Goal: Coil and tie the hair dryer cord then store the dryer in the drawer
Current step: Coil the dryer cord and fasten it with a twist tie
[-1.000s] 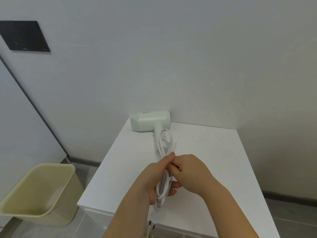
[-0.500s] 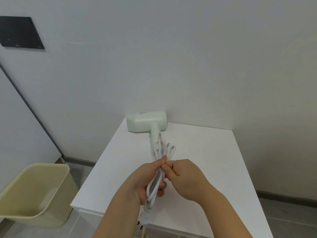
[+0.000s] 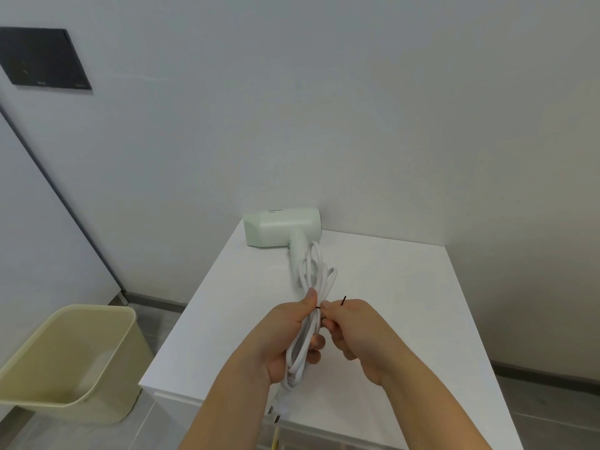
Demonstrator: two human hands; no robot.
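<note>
"While you have the head view up, tell me what the hands are doing."

"I see the left hand [image 3: 285, 339] wrapped round the coiled white cord [image 3: 313, 284], with the fingers curled under the bundle and the thumb pressed along its top. The right hand [image 3: 360, 336] is right against the bundle. Its thumb and forefinger pinch a thin black twist tie [image 3: 343, 300] at the loops, and its other fingers are curled in. One end of the tie sticks up above the knuckles."

"Is the tie all the way round?"

"I cannot tell. I only make out a short black line across the bundle beside the left thumb, plus that free end."

"And the dryer?"

"The pale green hair dryer [image 3: 281, 230] lies on its side at the far left corner of the white cabinet top [image 3: 399, 287], close to the wall. Its barrel runs along the far edge and its handle points toward the near edge. The coil's far loops reach up beside the handle. I see the hands holding the coil above the top, closer to the near edge, and the plug [image 3: 280, 412] hangs from the bottom of the bundle at that edge."

"Anything else around?"

"A beige waste bin [image 3: 65, 362] stands on the grey floor to the left of the cabinet, and a dark rectangular panel [image 3: 45, 58] is on the wall at upper left."
</note>
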